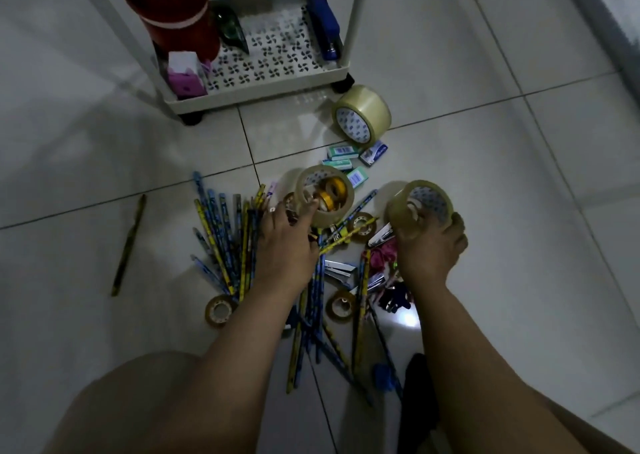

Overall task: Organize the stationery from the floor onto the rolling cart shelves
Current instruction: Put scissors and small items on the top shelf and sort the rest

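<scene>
My left hand (285, 242) grips a big roll of clear packing tape (341, 213), fingers hooked through its core, above a gold ribbon spool (333, 190). My right hand (427, 249) holds a second clear packing tape roll (420, 202) the same way. A third large tape roll (363, 112) stands on the floor near the cart. The white rolling cart's bottom shelf (273, 83) is at the top. A heap of pencils (228, 242), small tape rolls (219, 310) and staple boxes (346, 161) lies on the tiles under my hands.
On the cart shelf stand a red cylindrical tin (173, 10), a blue stapler (325, 24), a green tape dispenser (232, 27) and pink notes (185, 79). One pencil (129, 245) lies apart at the left. My knees fill the bottom edge.
</scene>
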